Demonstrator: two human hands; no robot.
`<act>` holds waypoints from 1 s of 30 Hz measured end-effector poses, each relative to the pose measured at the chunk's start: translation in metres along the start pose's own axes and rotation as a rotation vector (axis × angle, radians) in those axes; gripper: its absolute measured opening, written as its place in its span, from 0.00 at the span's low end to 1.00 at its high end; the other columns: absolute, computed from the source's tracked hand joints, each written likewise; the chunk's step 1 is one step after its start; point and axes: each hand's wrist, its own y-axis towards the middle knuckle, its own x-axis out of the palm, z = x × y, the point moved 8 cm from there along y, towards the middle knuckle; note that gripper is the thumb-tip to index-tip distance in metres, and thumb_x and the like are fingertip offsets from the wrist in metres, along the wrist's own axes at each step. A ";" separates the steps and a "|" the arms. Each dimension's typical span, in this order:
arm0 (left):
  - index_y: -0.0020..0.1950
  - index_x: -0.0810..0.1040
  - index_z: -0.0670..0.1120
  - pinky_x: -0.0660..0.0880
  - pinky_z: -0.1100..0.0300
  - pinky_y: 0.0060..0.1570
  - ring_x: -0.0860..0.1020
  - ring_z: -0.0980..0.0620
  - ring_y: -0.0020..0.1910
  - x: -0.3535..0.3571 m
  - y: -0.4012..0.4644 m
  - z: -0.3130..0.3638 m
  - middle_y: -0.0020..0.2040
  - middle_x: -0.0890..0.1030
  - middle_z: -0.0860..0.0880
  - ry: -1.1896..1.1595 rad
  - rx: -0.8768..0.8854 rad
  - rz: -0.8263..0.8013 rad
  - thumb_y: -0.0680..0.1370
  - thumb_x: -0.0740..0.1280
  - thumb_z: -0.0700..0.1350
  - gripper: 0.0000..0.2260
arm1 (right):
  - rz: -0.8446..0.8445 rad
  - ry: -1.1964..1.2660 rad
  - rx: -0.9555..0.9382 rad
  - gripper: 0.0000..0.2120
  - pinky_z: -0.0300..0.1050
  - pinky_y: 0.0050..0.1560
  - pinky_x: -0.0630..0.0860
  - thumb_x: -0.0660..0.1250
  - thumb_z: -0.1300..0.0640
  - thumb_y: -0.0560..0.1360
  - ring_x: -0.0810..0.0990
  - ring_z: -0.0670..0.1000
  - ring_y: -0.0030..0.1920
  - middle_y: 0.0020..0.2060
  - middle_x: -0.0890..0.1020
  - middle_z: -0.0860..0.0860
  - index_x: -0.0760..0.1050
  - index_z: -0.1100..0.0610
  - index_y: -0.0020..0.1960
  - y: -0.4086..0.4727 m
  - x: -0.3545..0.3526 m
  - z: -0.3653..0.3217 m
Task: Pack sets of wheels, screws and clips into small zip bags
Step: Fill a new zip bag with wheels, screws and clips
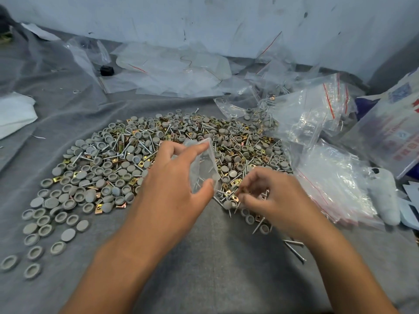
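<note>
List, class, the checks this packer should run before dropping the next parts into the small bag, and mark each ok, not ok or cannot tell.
1. Small zip bag held by left hand: ok, thumb and fingers pinch it.
2. Bag mouth open wide enough: cannot tell, the plastic is blurred.
3. Right hand has parts: ok for gold clips at its fingertips; the count cannot be told.
4. Bag's present contents: cannot tell beyond some screws showing through.
5. Supply within reach: ok, the pile of grey wheels, screws and clips lies under both hands.
6. Spare bags nearby: ok, stacked to the right.
</note>
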 end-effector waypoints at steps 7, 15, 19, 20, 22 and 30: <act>0.74 0.66 0.63 0.73 0.69 0.43 0.72 0.67 0.44 0.004 -0.002 0.005 0.53 0.63 0.62 0.009 0.032 -0.019 0.75 0.71 0.56 0.29 | 0.075 0.723 -0.183 0.06 0.42 0.44 0.82 0.75 0.60 0.74 0.87 0.51 0.48 0.46 0.88 0.53 0.78 0.54 0.47 -0.002 -0.010 -0.042; 0.74 0.68 0.61 0.79 0.54 0.47 0.75 0.60 0.39 0.007 -0.001 0.007 0.55 0.66 0.59 0.011 0.032 -0.036 0.73 0.69 0.54 0.29 | 0.326 -0.113 -0.459 0.09 0.29 0.48 0.70 0.76 0.54 0.75 0.77 0.41 0.44 0.47 0.84 0.41 0.84 0.49 0.54 -0.011 0.009 -0.074; 0.75 0.66 0.63 0.75 0.64 0.43 0.73 0.63 0.36 0.005 -0.002 0.005 0.54 0.65 0.61 0.011 0.035 -0.027 0.74 0.70 0.58 0.30 | 0.410 0.059 -0.457 0.07 0.26 0.44 0.69 0.76 0.53 0.75 0.80 0.41 0.42 0.44 0.83 0.37 0.83 0.46 0.52 -0.012 -0.012 -0.070; 0.75 0.66 0.63 0.74 0.66 0.42 0.73 0.63 0.36 0.004 -0.001 0.003 0.54 0.65 0.62 0.009 0.028 -0.022 0.74 0.70 0.58 0.30 | 0.448 0.082 -0.425 0.06 0.26 0.42 0.69 0.76 0.54 0.75 0.80 0.41 0.41 0.42 0.82 0.37 0.82 0.46 0.50 -0.010 -0.019 -0.063; 0.75 0.66 0.62 0.72 0.69 0.41 0.73 0.64 0.38 0.001 -0.001 0.001 0.53 0.64 0.64 -0.007 0.013 -0.009 0.73 0.69 0.59 0.31 | 0.470 0.035 -0.287 0.08 0.26 0.39 0.70 0.75 0.55 0.75 0.80 0.41 0.41 0.40 0.82 0.36 0.80 0.43 0.48 -0.002 -0.028 -0.043; 0.76 0.66 0.62 0.78 0.61 0.50 0.72 0.64 0.49 -0.004 0.001 0.003 0.55 0.65 0.61 -0.030 -0.017 -0.003 0.72 0.68 0.59 0.32 | 0.010 -0.360 0.067 0.07 0.39 0.39 0.74 0.76 0.49 0.74 0.77 0.37 0.39 0.41 0.82 0.37 0.79 0.42 0.48 0.017 0.015 0.009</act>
